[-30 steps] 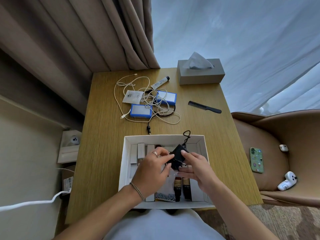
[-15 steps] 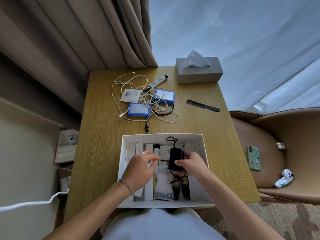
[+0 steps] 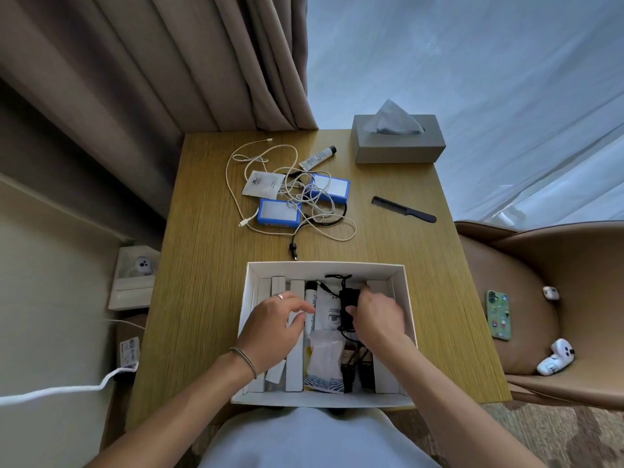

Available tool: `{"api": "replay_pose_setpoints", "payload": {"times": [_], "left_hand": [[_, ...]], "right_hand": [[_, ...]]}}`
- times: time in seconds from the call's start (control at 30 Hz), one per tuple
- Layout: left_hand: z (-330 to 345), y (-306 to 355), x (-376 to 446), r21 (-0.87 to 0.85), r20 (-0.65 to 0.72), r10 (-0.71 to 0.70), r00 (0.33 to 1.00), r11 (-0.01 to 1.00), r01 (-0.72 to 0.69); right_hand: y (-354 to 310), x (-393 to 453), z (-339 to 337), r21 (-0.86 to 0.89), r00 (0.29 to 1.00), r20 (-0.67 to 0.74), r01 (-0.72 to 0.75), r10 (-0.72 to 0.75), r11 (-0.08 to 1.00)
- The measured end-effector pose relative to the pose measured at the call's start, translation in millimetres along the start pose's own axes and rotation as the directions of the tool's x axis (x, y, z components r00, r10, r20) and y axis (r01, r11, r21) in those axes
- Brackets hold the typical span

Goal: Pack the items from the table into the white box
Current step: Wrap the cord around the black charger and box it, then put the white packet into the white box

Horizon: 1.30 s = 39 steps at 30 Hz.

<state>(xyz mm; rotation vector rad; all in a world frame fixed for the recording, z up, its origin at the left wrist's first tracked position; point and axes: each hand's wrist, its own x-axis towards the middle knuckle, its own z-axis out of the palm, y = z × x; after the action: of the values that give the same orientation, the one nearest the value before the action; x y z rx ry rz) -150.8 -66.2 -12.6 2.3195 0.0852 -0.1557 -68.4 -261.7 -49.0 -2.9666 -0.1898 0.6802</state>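
- While the right hand (image 3: pixel 376 312) sits on the black charger (image 3: pixel 347 307) inside the white box (image 3: pixel 326 266), fingers curled round its right side, I read this as seating the charger in the box's middle section.
- Charger's long axis runs near-to-far in the box; its thin black cord (image 3: pixel 337 276) loops toward the box's far wall.
- Left hand (image 3: pixel 275 324) is over the box's left half, fingers loosely curled toward a white tube (image 3: pixel 310 305), holding nothing that I can see; contact unclear.
- Box already holds white cartons upright along its left and right sides, plus a clear pouch (image 3: pixel 324 363) at the near end.
- Still outside, beyond the box's far wall: two blue-edged packs (image 3: pixel 278 212), a white sachet (image 3: pixel 263 184), a small tube (image 3: pixel 317 158), all tangled with a white cable (image 3: pixel 233 184) and a black cable (image 3: pixel 293 246).
- Black comb (image 3: pixel 403 209) lies beyond the box's far-right corner, long axis roughly left-right; the right hand is nearer to it.
- Tangle sits straight ahead of the box; left hand is nearer and free, likely the next reach.
- Risk: cables drag the packs along when lifted.
- Tissue box (image 3: pixel 396 150) stands farther back from the box.
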Motion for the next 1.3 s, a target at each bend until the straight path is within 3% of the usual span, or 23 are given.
{"api": "replay_pose_setpoints", "payload": {"times": [0.27,0.5,0.7,1.03,1.3], "left_hand": [[-6,2,7,0.004,-0.022,0.046,0.999,0.999,-0.046],[-34,13,34,0.082,-0.142,0.157,0.977,0.986,-0.146],[-62,11,76,0.192,-0.199,0.113,0.974,0.979,-0.074],[-94,-31,141,0.278,-0.176,-0.083,0.981,0.952,0.13],[-107,-60,205,0.361,-0.119,-0.089,0.989,0.924,0.127]], "right_hand": [[-2,-9,-15,-0.051,0.997,-0.047,0.051,-0.054,0.997],[-19,-13,-62,0.088,0.94,-0.278,0.232,-0.199,0.969],[-42,16,-105,0.177,0.899,-0.394,0.28,-0.193,0.944],[-75,94,-127,0.238,0.929,-0.336,0.241,-0.153,0.941],[-91,161,-131,0.224,0.952,-0.277,0.197,-0.131,0.955]]}}
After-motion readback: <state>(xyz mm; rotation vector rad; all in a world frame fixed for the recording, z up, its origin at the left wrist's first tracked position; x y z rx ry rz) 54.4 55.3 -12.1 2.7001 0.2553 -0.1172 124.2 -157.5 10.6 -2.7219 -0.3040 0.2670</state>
